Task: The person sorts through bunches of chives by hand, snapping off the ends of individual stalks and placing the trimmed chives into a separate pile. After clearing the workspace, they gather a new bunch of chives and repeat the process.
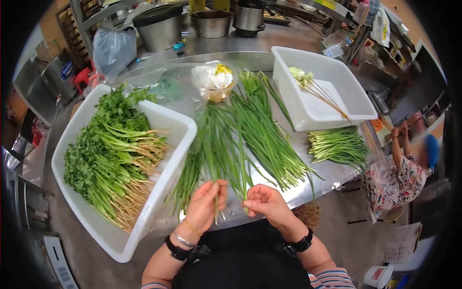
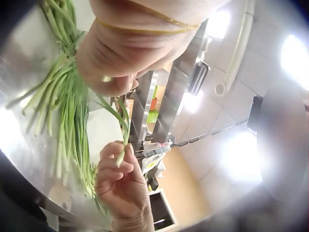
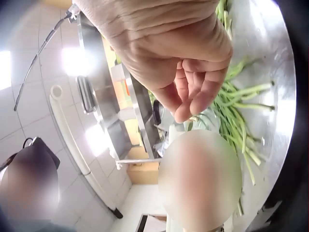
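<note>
My left hand point(image 1: 204, 204) has its fingers curled round thin green stalks at the table's front edge. Opposite it, my right hand point(image 1: 267, 204) pinches the pale end of a green stalk point(image 1: 246, 195) between thumb and fingers; the left wrist view also shows this pinch, with the right hand point(image 2: 123, 186) below the left. Long green stalks point(image 1: 219, 139) lie loose just beyond both hands. Beside them a larger pile of the same greens point(image 1: 269, 139) spreads to the right, pale ends toward me.
At left stands a white tub point(image 1: 185, 126) of leafy greens with roots. A white bin point(image 1: 293, 108) holding sticks stands back right, near a shorter green bundle point(image 1: 337, 144). A bowl point(image 1: 214, 79) with a white bag, pots point(image 1: 211, 24) and another person point(image 1: 399, 178) are farther off.
</note>
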The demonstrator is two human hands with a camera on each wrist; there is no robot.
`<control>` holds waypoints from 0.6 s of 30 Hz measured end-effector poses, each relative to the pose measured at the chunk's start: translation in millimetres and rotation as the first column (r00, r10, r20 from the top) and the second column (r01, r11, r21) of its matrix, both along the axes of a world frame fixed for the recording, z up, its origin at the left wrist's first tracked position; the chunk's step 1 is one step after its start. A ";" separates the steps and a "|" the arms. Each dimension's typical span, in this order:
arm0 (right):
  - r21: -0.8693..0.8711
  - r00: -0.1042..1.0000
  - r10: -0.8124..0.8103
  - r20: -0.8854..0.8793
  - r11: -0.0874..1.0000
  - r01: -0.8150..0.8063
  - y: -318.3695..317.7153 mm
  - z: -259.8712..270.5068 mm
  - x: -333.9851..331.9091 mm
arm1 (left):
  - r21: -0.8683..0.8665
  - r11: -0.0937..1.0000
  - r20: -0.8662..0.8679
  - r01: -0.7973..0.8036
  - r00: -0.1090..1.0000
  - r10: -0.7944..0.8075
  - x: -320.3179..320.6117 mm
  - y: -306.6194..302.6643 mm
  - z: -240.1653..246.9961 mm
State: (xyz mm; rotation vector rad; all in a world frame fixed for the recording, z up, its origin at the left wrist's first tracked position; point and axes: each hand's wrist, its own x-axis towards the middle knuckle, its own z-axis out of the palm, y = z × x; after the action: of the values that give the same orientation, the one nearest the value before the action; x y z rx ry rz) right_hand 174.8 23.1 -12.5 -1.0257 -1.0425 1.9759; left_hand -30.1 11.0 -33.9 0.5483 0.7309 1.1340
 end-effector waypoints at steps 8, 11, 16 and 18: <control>0.031 0.998 0.028 0.050 0.999 -0.030 -2.4 -15.4 -18.1 | -0.109 0.989 0.233 0.102 0.970 -0.074 8.4 1.8 4.1; 0.031 0.997 0.031 0.071 0.999 -0.034 -5.1 -15.4 -20.8 | -0.131 0.985 0.126 0.114 0.987 -0.098 12.9 -0.3 10.4; 0.058 0.988 0.033 0.148 0.997 -0.042 -6.4 -10.0 -22.2 | -0.096 0.990 0.105 0.099 0.990 -0.089 19.2 -0.9 1.9; 0.067 0.983 0.106 0.149 0.991 -0.117 -7.2 -18.7 -20.2 | -0.093 0.991 0.077 0.094 0.993 -0.087 21.5 -1.1 3.4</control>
State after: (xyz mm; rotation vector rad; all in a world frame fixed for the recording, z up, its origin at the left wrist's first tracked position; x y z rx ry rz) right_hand 154.6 15.9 -31.2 -1.1039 -1.2688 1.9566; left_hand -8.6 9.9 -30.5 0.4516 0.6876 1.0237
